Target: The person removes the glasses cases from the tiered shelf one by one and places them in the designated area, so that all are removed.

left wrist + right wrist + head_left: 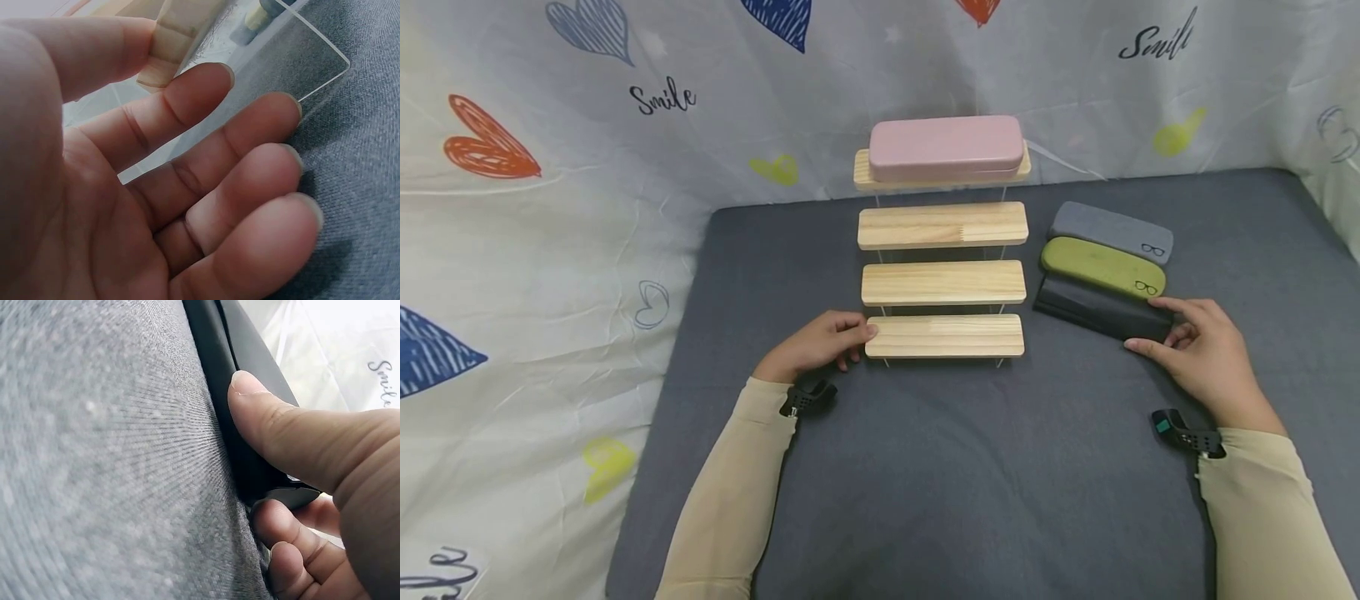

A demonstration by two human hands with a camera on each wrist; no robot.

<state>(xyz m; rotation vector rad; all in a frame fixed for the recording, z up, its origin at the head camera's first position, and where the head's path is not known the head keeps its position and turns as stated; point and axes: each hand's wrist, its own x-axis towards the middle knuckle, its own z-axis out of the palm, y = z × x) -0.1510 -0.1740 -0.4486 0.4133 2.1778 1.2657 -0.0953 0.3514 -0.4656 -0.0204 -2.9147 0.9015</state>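
Note:
A tiered display rack with several pale wooden boards [944,337] on clear supports stands mid-table in the head view. My left hand [824,343] pinches the left end of its lowest board [181,34] between thumb and index finger; the other fingers are loosely bent beside the clear panel [312,56]. On the right, my right hand [1210,358] grips the near right end of a black glasses case [1092,308], thumb on its front side. The case [215,381] lies on the cloth. Against it lies a green glasses case [1097,265], with a grey glasses case [1105,229] behind that.
A pink glasses case [946,148] rests on the rack's top board. Dark grey cloth [970,483] covers the table. A white printed curtain [880,92] hangs along the back and left sides.

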